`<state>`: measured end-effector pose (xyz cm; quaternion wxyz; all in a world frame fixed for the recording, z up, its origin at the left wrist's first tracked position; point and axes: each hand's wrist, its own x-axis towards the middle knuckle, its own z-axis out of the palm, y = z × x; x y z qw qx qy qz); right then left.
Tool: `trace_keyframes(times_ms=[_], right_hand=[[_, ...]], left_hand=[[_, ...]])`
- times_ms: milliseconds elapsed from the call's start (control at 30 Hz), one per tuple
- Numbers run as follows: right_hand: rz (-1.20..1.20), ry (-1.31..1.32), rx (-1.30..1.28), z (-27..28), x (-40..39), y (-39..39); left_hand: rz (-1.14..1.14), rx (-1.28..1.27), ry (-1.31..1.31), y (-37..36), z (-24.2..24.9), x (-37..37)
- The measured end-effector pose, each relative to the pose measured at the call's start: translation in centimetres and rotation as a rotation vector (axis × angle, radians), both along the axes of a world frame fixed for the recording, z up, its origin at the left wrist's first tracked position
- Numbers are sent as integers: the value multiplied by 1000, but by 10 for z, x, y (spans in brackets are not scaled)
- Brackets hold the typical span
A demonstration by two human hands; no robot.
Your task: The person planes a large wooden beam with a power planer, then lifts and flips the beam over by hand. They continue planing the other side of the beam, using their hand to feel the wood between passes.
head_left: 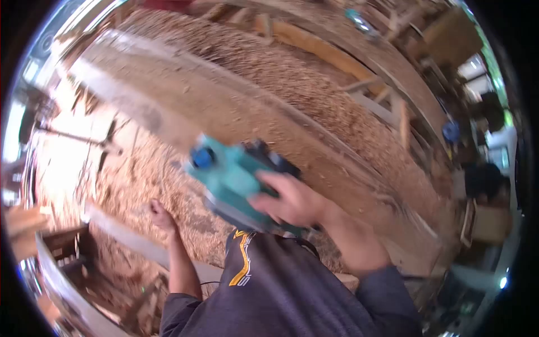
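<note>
My right hand (295, 199) is wrapped round the handle of a teal electric hand planer (236, 177) with a blue front knob (202, 157). The planer is blurred and overlaps the near edge of a long wide wooden plank (224, 106), just in front of my body. Loose shavings are scattered on the plank's face. Off to the left, my left hand (161, 216) hangs apart from the planer with its fingers curled in and nothing showing in them, above a floor of wood shavings (135, 174).
Shavings (303, 84) lie thick beyond the plank. A long bench-like timber frame (331, 50) runs along the far side. At the lower left stands a wooden frame (73, 275), with a pale narrow board (129, 236) beside it. A blue round object (451, 132) is at the right.
</note>
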<state>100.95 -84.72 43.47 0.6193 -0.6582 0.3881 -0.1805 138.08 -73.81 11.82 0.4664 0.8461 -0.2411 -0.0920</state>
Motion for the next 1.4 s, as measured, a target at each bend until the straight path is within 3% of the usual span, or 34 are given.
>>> trace_keyframes(times_ms=[33,67,100,133,167,200,267,300,333,367,400,533,633,733,900,967,1167,1267,1333,1400], right_hand=[[58,157,376,17,-51,25],[10,134,163,9,-102,62],[-108,289,200,15,-146,101],[-175,474,207,30,-180,141],[-372,490,306,39,-211,183],[-569,494,403,44,-238,228],[-931,664,183,32,-277,341],[-1102,745,78,26,-282,387],[-1321,589,162,31,-277,414],[-1530,416,236,38,-272,438],[-1738,223,309,39,-265,466],[-2062,103,142,6,-260,585],[-2320,73,162,-17,-261,624],[-2454,44,104,-32,-278,657],[-2539,92,62,-37,-323,719],[-2565,144,76,-20,-346,730],[-2501,351,118,0,-443,781],[-2315,408,143,13,-520,800],[-2279,763,217,-14,-573,836],[-2096,904,274,4,-649,828]], left_hand=[[-20,-142,-231,-38,-12,23],[-91,-316,-204,-78,42,17],[-236,-300,-549,-108,53,29],[-305,-678,-206,-143,98,2],[-328,-492,-269,-159,139,-27],[-452,-532,-196,-178,154,-49],[-711,-523,-58,-197,169,-109],[-862,-464,4,-195,178,-147],[-1010,-487,-83,-192,177,-186],[-1174,-529,161,-184,170,-230],[-1304,-440,-156,-155,199,-286],[-1825,-206,-461,-47,209,-468],[-1827,-103,-668,15,187,-577],[-1878,-176,-708,80,189,-667],[-1927,-35,-740,149,184,-766],[-1884,95,-782,155,197,-781],[-1850,-21,-856,154,188,-786],[-1821,-43,-888,149,175,-788],[-1797,-49,-901,144,174,-792],[-1790,1,-856,151,186,-796]])
